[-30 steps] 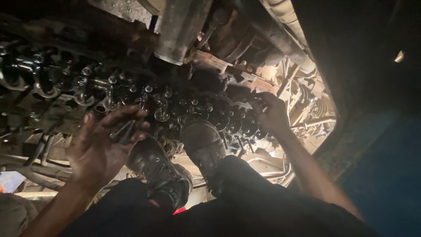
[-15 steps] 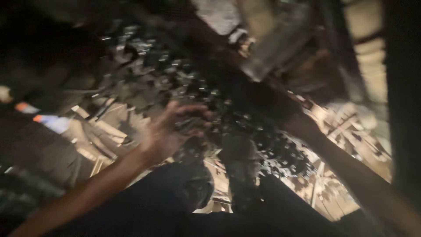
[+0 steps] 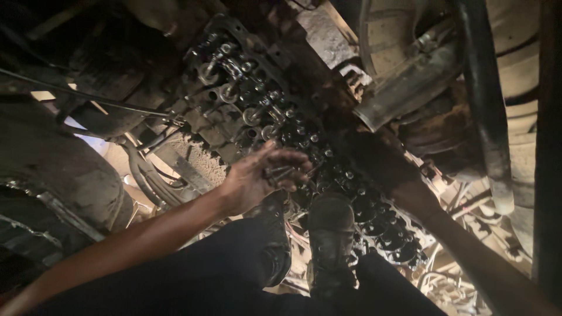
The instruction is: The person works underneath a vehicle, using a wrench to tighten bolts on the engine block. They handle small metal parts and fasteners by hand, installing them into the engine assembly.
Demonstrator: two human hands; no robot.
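Left hand: left hand [image 3: 257,181] is stretched out palm up over the engine, fingers half curled around a few short dark metal pieces, bolts [image 3: 278,173] by the look of them, lying across the fingers.
Right hand: right hand [image 3: 374,161] reaches down onto the oily block beyond the valve gear; it is so dark with grease and shadow that I cannot tell whether it grips anything or lies flat.
Engine top: cylinder head [image 3: 263,111] runs diagonally from upper left to lower right, uncovered, with a row of round springs and bright bolt heads; the metal is black, wet-looking and greasy, with silver glints on the studs.
Boots: two worn black boots [image 3: 331,240] stand just beside the lower end of the head, scuffed leather, toes pointing up the frame.
Pipe: dull grey cylindrical pipe [image 3: 410,88] lies aslant at upper right, dusty and dented.
Hose: thick black hose [image 3: 486,117] runs down the right side, smooth rubber.
Wire: thin dark cable [image 3: 88,96] crosses the left side towards the head.
Labels: none legible anywhere; only a pale bluish patch [image 3: 88,137] shows at far left.
Hidden: lower end of the head is covered by the boots and dark trousers; the right edge is lost in shadow.
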